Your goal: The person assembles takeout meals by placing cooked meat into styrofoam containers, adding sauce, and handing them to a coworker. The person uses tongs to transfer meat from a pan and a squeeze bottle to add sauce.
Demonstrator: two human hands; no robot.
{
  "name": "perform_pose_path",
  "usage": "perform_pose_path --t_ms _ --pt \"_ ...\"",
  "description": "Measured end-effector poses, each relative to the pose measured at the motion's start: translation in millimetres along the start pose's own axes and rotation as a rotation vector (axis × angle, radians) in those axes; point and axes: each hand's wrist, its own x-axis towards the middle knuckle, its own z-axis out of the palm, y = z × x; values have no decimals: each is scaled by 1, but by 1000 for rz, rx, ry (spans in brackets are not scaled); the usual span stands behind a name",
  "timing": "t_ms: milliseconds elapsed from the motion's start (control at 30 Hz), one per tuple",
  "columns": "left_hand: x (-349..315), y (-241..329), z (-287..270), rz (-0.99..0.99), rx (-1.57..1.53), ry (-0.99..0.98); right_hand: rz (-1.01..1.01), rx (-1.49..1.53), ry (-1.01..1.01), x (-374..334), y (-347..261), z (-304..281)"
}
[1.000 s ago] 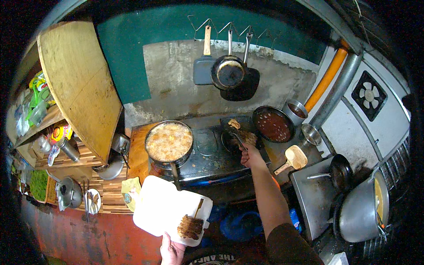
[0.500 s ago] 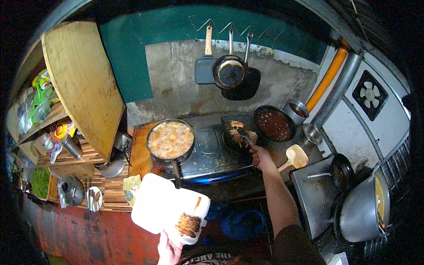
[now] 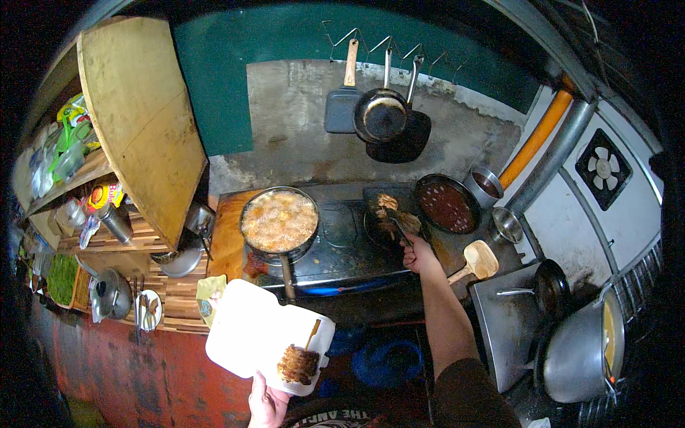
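Note:
My left hand (image 3: 267, 405) grips the lower edge of an open white foam takeaway box (image 3: 242, 329). In its near-right compartment lies a browned, coiled piece of food on a wooden skewer (image 3: 298, 364). My right hand (image 3: 417, 257) is closed around what look like metal tongs (image 3: 403, 230). Their tips reach into a dark pan (image 3: 371, 228) on the right burner, among browned pieces of food (image 3: 387, 202). The exact contact at the tips is too small to make out.
Food bubbles in oil in a frying pan (image 3: 279, 221) on the left burner, its handle pointing toward me. Right of the tongs stand a pan of dark red sauce (image 3: 448, 205), a wooden scoop (image 3: 480, 260) and a large pot (image 3: 581, 360). Pans (image 3: 380, 118) hang behind.
The view has shifted slightly. My right hand and the tongs have moved a little within the dark pan, over the food. The box stays in my left hand.

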Motion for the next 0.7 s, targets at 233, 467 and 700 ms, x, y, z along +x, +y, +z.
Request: perform_pose_path --t_ms 233,467,700 --pt "-2 0 6 17 -14 11 -53 16 53 15 -2 -7" --pt "3 -8 -17 10 19 -26 -150 -43 95 -41 3 -2" --pt "-3 0 -11 -139 -151 -17 -201 -16 110 -77 25 -10"
